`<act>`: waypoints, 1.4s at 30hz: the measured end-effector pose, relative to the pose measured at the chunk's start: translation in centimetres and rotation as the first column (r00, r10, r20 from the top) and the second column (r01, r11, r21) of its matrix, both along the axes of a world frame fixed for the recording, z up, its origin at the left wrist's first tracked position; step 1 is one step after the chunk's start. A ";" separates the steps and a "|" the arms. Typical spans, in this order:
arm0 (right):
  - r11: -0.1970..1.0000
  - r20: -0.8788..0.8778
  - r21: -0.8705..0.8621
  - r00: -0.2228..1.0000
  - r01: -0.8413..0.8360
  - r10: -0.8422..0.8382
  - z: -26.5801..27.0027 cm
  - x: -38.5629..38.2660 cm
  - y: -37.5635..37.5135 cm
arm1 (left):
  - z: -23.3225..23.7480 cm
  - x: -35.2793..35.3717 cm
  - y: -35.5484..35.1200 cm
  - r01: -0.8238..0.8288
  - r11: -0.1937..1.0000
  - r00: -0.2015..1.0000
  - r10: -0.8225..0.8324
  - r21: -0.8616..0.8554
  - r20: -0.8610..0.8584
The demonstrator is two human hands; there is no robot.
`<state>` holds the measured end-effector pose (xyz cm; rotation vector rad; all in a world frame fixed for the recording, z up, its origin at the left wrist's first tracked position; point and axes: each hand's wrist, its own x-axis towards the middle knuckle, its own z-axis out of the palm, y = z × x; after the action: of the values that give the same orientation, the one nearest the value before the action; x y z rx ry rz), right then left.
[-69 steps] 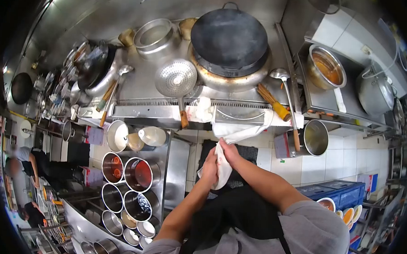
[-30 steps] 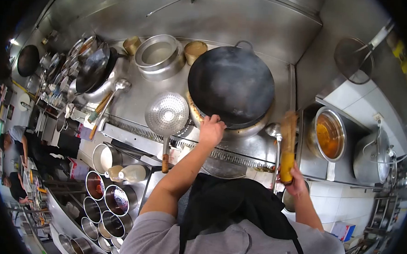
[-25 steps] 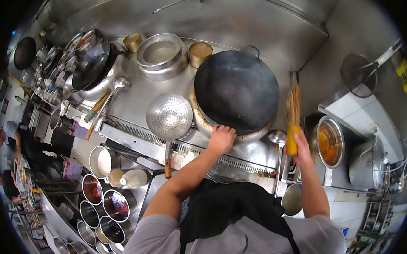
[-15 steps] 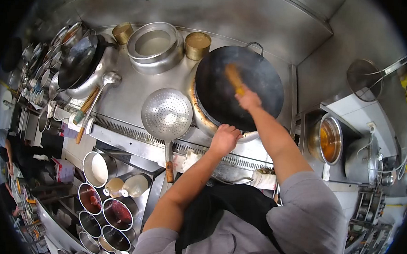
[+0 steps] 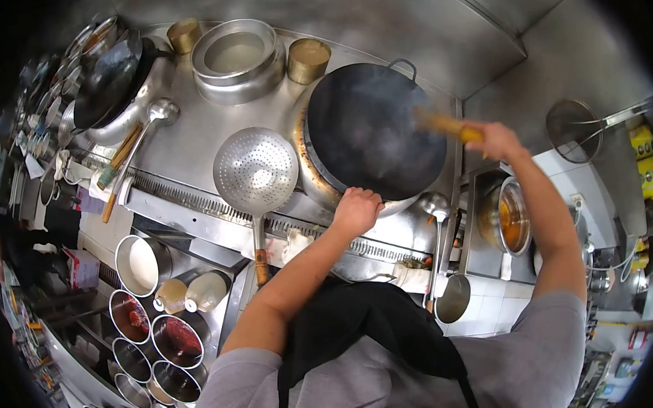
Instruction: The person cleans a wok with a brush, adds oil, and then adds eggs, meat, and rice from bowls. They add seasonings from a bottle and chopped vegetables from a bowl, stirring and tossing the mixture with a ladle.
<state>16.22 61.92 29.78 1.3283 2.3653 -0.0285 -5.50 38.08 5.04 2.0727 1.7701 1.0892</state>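
Observation:
A large black wok (image 5: 374, 133) sits on the burner, with faint steam over its inside. My left hand (image 5: 358, 211) is closed at the wok's near edge; whether it grips the rim or a handle there is hidden under the fingers. In my right hand (image 5: 496, 141) is a yellow bamboo wok brush (image 5: 449, 125), smeared by motion, its bristle end over the wok's right rim. To the left of the wok lies a perforated strainer (image 5: 256, 169) with a wooden handle. A ladle (image 5: 436, 204) rests to the right, below my right forearm.
A lidless metal pot (image 5: 236, 88) and a brass-coloured can (image 5: 308, 60) stand behind on the steel stove top. Another ladle (image 5: 161, 110) lies further left. Several sauce containers (image 5: 137, 264) stand at lower left. A metal bowl of orange liquid (image 5: 516, 214) is at right.
My right hand has swung the brush from the wok's middle out to its right rim. The ladle on the right has come into sight. My left hand stays on the wok's near edge.

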 end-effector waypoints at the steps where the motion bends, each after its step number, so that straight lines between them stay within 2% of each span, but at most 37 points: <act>1: 0.994 0.130 -0.044 0.986 -0.103 0.108 -1.4 -0.9 -1.4 | 0.0 0.0 0.1 -0.006 1.000 1.000 0.006 0.000 0.005; 2: 0.976 0.249 -0.102 0.944 -0.195 0.215 -2.4 -1.8 -2.4 | -0.1 -0.1 0.1 0.023 0.999 1.000 -0.023 -0.045 -0.016; 3: 0.975 0.248 -0.106 0.944 -0.197 0.218 -2.6 -2.0 -2.3 | 0.1 -0.3 0.0 0.052 0.994 0.998 -0.056 -0.091 -0.039; 5: 0.948 0.369 -0.296 0.902 -0.116 0.225 -2.9 -2.8 -1.5 | 0.4 -0.7 -0.1 0.056 0.991 0.997 -0.061 -0.121 -0.038; 6: 0.946 0.372 -0.299 0.897 -0.128 0.239 -3.1 -2.9 0.1 | 0.7 -0.7 0.1 0.054 0.989 0.998 -0.058 -0.141 -0.026; 8: 0.867 0.361 -0.461 0.851 -0.192 0.381 -5.0 -3.2 5.1 | 0.8 -0.5 0.7 0.021 0.989 0.999 -0.025 -0.145 -0.028; 9: 0.816 0.317 -0.513 0.824 -0.268 0.470 -6.8 -4.7 6.0 | 0.5 -0.5 0.6 0.014 0.989 0.999 -0.020 -0.150 -0.037; 10: 0.806 0.310 -0.529 0.823 -0.267 0.476 -8.8 -6.0 4.9 | 0.2 -0.6 0.4 0.014 0.986 0.999 -0.020 -0.169 -0.034; 12: 0.792 -0.061 -0.550 0.959 -0.264 0.277 -11.4 -9.4 1.7 | 0.0 -1.3 0.7 0.044 0.992 0.998 -0.048 -0.122 -0.035; 14: 0.837 -0.155 -0.513 0.980 -0.189 0.126 -12.5 -8.6 -1.8 | -0.5 -2.1 0.8 0.019 0.997 1.000 -0.021 -0.074 -0.022; 15: 0.835 -0.144 -0.491 0.968 -0.250 0.205 -12.9 -6.7 -1.2 | -0.5 -2.2 0.8 0.030 0.997 0.999 -0.033 -0.074 -0.035; 17: 0.777 -0.009 -0.610 0.983 -0.152 0.185 -9.1 -2.8 1.5 | -0.4 -2.2 0.4 0.054 0.995 0.997 -0.058 -0.081 -0.053; 18: 0.824 0.144 -0.551 0.957 -0.133 0.251 -7.9 -0.5 4.3 | 0.0 -2.1 0.4 0.062 0.990 0.996 -0.069 -0.125 -0.055; 19: 0.842 0.228 -0.538 0.954 -0.044 0.195 -4.6 0.0 5.2 | 0.3 -2.2 0.6 0.061 0.984 0.996 -0.071 -0.166 -0.058; 20: 0.842 0.227 -0.537 0.950 -0.060 0.212 -3.9 -0.7 6.1 | 0.2 -2.2 0.9 0.042 0.986 0.997 -0.053 -0.164 -0.059; 22: 0.795 0.301 -0.582 0.862 -0.172 0.407 -3.7 -2.4 7.5 | 0.0 -2.1 0.9 0.083 0.977 0.995 -0.091 -0.196 -0.033; 23: 0.765 0.247 -0.592 0.846 -0.255 0.473 -6.9 -4.4 6.8 | 0.0 -2.2 1.0 0.103 0.973 0.993 -0.112 -0.209 -0.035; 25: 0.732 -0.131 -0.571 0.921 -0.372 0.366 -12.3 -9.3 2.5 | -0.3 -2.3 0.7 0.113 0.973 0.992 -0.123 -0.203 -0.034; 27: 0.734 -0.379 -0.610 0.923 -0.300 0.062 -16.5 -9.3 -0.2 | -0.3 -3.1 1.3 0.094 0.980 0.994 -0.102 -0.177 -0.033; 28: 0.730 -0.098 -0.681 0.982 0.051 -0.160 -11.8 -10.4 -3.8 | -0.5 -3.0 1.0 0.105 0.981 0.994 -0.109 -0.163 -0.012; 29: 0.724 -0.143 -0.689 0.986 -0.033 -0.091 -13.4 -7.0 -1.8 | -0.7 -2.7 0.6 0.126 0.980 0.992 -0.126 -0.152 0.010; 31: 0.704 -0.011 -0.708 0.998 -0.046 0.054 -11.7 -0.6 2.8 | -0.6 -2.2 0.6 0.124 0.979 0.992 -0.124 -0.160 0.011; 33: 0.812 0.185 -0.575 0.983 0.101 0.008 -5.1 1.7 4.6 | -0.2 -2.1 1.2 0.095 0.984 0.995 -0.095 -0.153 0.009; 34: 0.817 0.179 -0.570 0.984 0.089 0.018 -4.8 0.4 4.9 | -0.1 -2.2 1.2 0.101 0.979 0.995 -0.104 -0.178 -0.005; 36: 0.892 0.276 -0.427 0.919 -0.146 0.282 -5.4 -2.0 4.4 | -0.3 -2.1 1.1 0.120 0.971 0.992 -0.127 -0.206 -0.021; 38: 0.930 0.121 -0.329 0.969 -0.164 0.214 -10.3 -7.5 1.1 | -0.7 -2.3 1.1 0.123 0.981 0.992 -0.122 -0.150 0.014; 39: 0.926 -0.068 -0.340 0.986 -0.164 0.150 -13.1 -9.1 0.4 | -0.7 -2.6 1.0 0.134 0.980 0.991 -0.134 -0.148 0.013; 40: 0.925 -0.324 -0.336 0.944 -0.176 0.061 -15.1 -9.7 -1.2 | -0.7 -3.3 1.1 0.115 0.983 0.992 -0.121 -0.144 -0.032; 42: 0.944 -0.448 -0.320 0.891 -0.081 -0.075 -18.1 -9.6 -6.2 | -0.6 -3.7 0.9 0.111 0.986 0.990 -0.121 -0.127 -0.073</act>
<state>6.57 55.76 11.69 1.2491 2.5788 -0.7865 -9.17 39.00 4.48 2.1419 1.6816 0.8545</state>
